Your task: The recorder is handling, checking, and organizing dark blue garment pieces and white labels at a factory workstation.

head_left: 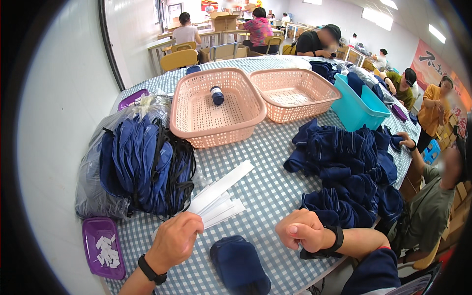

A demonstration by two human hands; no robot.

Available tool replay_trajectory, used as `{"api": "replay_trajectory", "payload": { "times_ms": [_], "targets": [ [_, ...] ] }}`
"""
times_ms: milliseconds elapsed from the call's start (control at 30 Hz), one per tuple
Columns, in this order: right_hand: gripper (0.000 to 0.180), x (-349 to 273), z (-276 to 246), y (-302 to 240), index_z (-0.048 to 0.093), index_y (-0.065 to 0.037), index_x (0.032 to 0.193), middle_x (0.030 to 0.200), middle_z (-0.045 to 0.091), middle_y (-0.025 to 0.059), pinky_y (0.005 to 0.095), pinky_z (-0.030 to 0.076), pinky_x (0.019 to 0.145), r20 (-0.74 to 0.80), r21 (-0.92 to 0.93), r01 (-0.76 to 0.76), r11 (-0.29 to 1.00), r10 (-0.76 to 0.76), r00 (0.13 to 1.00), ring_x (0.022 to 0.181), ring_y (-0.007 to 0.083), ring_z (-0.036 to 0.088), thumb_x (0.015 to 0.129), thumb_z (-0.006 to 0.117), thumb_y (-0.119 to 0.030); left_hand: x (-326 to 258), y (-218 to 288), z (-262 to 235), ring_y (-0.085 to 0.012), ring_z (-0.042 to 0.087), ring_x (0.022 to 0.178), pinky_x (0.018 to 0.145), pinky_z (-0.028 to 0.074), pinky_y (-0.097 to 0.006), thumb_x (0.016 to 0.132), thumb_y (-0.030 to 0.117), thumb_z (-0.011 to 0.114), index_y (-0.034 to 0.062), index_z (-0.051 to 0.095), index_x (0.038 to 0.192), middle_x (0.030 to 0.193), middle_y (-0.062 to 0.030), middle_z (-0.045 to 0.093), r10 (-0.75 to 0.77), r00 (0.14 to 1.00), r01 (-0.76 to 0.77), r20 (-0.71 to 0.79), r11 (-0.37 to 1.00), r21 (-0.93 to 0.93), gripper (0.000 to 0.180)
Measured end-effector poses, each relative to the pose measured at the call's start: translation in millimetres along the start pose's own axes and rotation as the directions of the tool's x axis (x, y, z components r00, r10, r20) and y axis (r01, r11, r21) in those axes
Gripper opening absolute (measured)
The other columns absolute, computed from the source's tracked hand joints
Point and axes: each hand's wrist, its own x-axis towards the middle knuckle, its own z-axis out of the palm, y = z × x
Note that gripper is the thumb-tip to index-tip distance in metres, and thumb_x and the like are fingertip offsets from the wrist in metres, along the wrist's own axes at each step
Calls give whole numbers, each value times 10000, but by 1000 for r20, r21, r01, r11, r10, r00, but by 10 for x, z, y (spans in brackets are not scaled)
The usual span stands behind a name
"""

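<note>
My left hand is closed, its fingers pressed together at the near end of a fan of white paper strips. Whether a strip is in that grip, I cannot make out. Between my hands a folded navy cloth piece, rounded at one end, lies flat on the table. My right hand is curled closed to the right of it, and whatever its fingers hold is hidden. Just beyond that hand is a heaped pile of navy cloth pieces.
A clear plastic bag with blue fabric pieces and black straps stands left, above a purple tray of white slips. Farther back are two pink baskets, one holding a small navy roll, and a turquoise bin. A co-worker sits right, touching the pile.
</note>
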Motion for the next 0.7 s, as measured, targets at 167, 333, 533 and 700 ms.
{"api": "replay_trajectory", "payload": {
  "times_ms": [167,333,533,700],
  "targets": [
    [518,-3,8,11,467,-12,519,503,486,68,288,352,480,-13,12,2,1000,-1,1000,459,151,423,1007,391,-167,16,2,2,-292,631,754,646,502,-359,756,-106,595,43,533,877,875,-108,626,20,1000,-20,-9,1000,3,202],
    [521,-14,0,12,464,-42,511,493,478,50,281,341,481,-46,102,-64,993,69,997,454,149,411,1007,373,-174,5,7,2,-298,632,771,656,506,-372,731,-102,606,47,542,885,883,-96,622,-5,1000,5,-5,1000,5,224],
    [497,112,-180,164,365,-144,501,430,411,26,273,299,471,-163,742,-101,662,324,932,421,139,321,987,301,-231,11,13,25,-298,631,771,656,508,-377,725,-93,612,50,545,890,875,-86,620,8,1000,-7,-13,1000,8,228],
    [509,114,-212,197,400,-160,507,436,436,20,277,338,472,-126,789,-104,606,325,937,416,142,351,988,255,-234,8,17,26,-291,628,749,656,502,-361,738,-106,592,44,520,878,865,-104,616,20,1000,-20,-1,1000,11,218]
  ]
}}
